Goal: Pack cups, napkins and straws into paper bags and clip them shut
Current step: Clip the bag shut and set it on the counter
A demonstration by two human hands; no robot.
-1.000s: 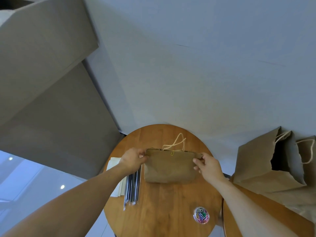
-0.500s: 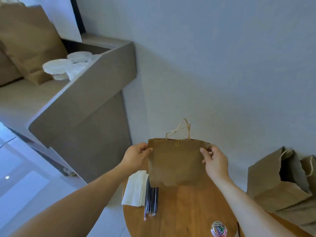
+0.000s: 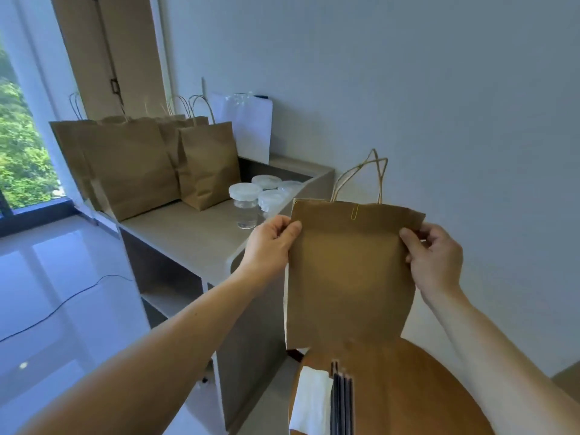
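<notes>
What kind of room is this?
Probably a home or office room set up for packing drink orders: paper bags stand on a counter beside lidded cups, and a round table holds napkins and straws.

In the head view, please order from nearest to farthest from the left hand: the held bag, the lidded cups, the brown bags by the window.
1. Held bag: left hand pinches its top corner.
2. Cups: just behind, on the counter.
3. Brown bags: counter's far end.
</notes>
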